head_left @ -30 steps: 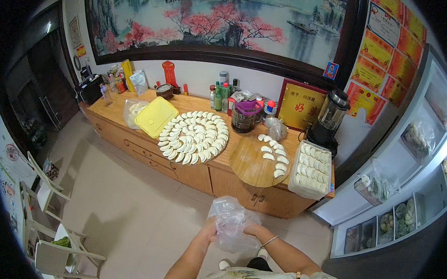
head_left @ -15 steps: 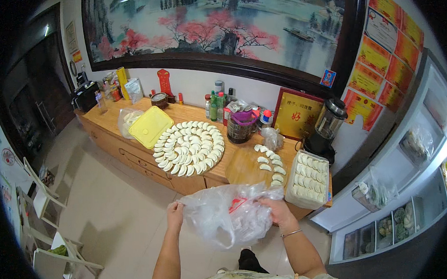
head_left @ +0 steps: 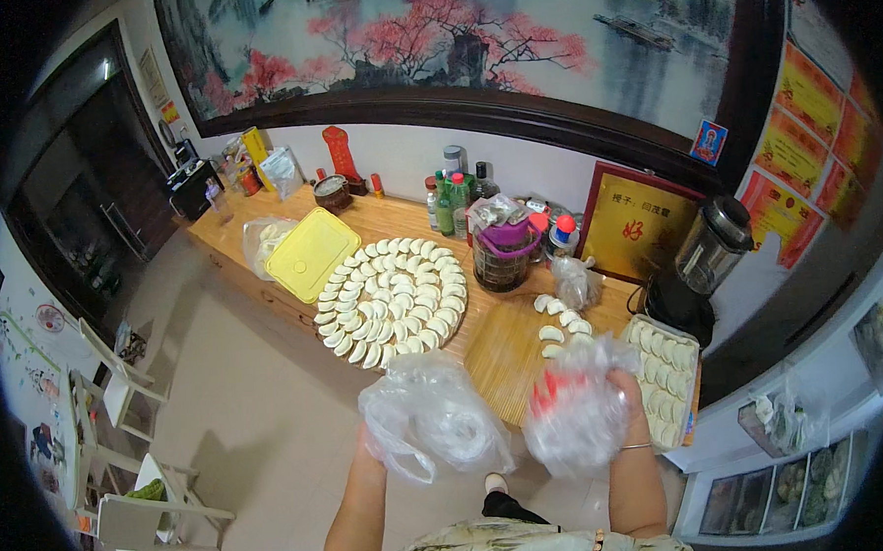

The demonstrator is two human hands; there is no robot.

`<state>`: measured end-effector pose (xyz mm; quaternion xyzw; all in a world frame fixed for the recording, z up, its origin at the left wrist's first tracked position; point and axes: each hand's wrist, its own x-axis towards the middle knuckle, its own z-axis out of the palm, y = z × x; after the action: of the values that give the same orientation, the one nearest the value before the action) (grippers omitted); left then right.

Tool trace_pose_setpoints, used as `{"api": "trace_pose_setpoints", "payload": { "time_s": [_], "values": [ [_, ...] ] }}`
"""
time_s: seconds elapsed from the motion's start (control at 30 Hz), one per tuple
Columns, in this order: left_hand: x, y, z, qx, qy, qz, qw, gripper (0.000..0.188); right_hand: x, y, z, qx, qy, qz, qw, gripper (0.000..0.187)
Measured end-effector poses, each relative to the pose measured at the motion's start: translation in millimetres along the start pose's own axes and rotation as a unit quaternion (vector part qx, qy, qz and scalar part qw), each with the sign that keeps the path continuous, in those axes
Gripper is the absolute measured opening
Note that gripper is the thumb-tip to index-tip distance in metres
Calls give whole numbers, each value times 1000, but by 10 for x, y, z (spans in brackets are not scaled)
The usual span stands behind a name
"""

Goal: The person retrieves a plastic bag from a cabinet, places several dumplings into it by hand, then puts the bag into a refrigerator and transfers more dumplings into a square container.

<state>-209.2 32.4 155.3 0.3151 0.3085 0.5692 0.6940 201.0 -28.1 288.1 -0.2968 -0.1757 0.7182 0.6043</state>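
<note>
A clear plastic bag [head_left: 433,414] hangs from my left hand [head_left: 370,448], whose fingers are mostly hidden behind the film. Bunched in my right hand [head_left: 632,405] is a second plastic bag [head_left: 576,412] with red print. A gap separates the two bags, both held up over the counter's front edge. Beyond them, raw dumplings [head_left: 393,297] lie in rings on a round tray. The right bag partly covers a wooden board [head_left: 504,356] with several dumplings [head_left: 554,336] on it. To its right stands a plastic container [head_left: 683,336] filled with rows of dumplings.
A yellow lid [head_left: 312,254] leans by the tray. Bottles [head_left: 446,211], a dark jar with a purple top [head_left: 507,258] and a blender [head_left: 707,264] stand along the back of the counter. An open refrigerator [head_left: 812,407] is at right; white chairs [head_left: 162,524] stand at left.
The plastic has parted into two separate bags, one in each hand. My right hand has moved right and up, bunching its bag. The view has shifted closer to the counter.
</note>
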Motion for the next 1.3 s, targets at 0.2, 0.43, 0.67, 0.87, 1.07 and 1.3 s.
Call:
{"api": "trace_pose_setpoints", "payload": {
  "time_s": [0.2, 0.43, 0.67, 0.87, 1.07, 1.3],
  "values": [
    [214, 96, 1061, -114, 67, -36, 991, 34, 418, 238, 565, -413, -360, 30, 836, 60],
    [687, -73, 1166, -454, -123, -246, 848, 40, 1424, 705, 127, -860, -166, 61, 479, 30],
    [741, 533, 982, -233, 35, -32, 971, 42, 1349, -297, -279, -562, -157, -95, 806, 27],
    [1052, 807, 820, -280, 76, 30, 957, 38, 1676, -1106, -137, -272, 118, -164, 941, 22],
    [1131, 922, 788, -291, 69, 72, 951, 38, 2587, -2023, -165, -364, 79, -410, 833, 19],
    [908, 1262, 888, -279, 167, 109, 939, 38, 3286, -2350, 452, -401, 147, -530, 733, 21]
  ]
}}
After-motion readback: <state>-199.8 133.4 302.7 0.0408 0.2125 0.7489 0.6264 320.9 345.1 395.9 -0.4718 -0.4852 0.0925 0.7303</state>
